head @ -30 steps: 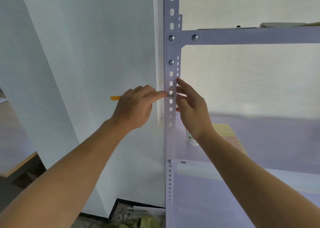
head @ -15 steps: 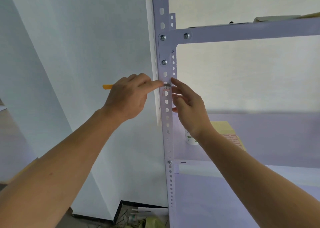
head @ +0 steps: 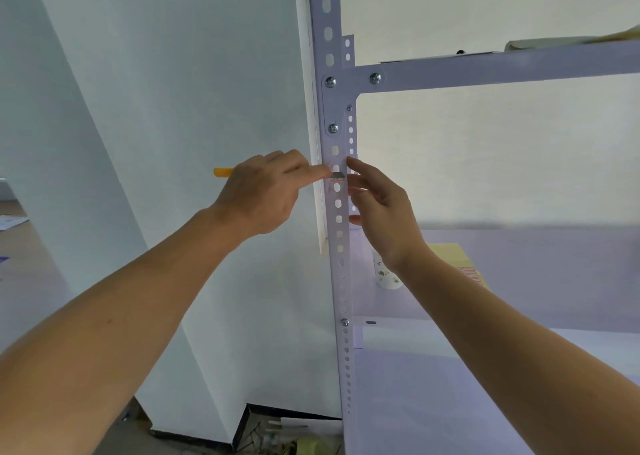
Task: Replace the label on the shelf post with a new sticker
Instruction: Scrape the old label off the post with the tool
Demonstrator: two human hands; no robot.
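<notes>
The left hand [head: 266, 191] is pressing a yellow-handled scraper [head: 223, 172] against the front of the shelf post [head: 337, 212], its grip wrapped tight around the handle so that only the yellow end is sticking out to the left. The metal blade [head: 338, 176] is lying flat across the post, right at the old label [head: 335, 181], a small reddish-edged patch just below the blade edge. Compared with a second ago, the blade is sitting higher on the strip of holes and the reddish remnant is now showing beneath it, which suggests the scraping stroke is working upward and the label is lifting only in part. The right hand [head: 384, 212] is holding nothing; its fingers are spread loosely, with the fingertips [head: 351, 162] resting against the right edge of the post beside the blade, apparently steadying it. It is staying in much the same place as before. Removal looks to be still under way, and no new sticker is visible in either hand. On the shelf behind the right wrist a paper cup [head: 386, 276] and a yellow box [head: 457, 257] are standing, well clear of the work.
</notes>
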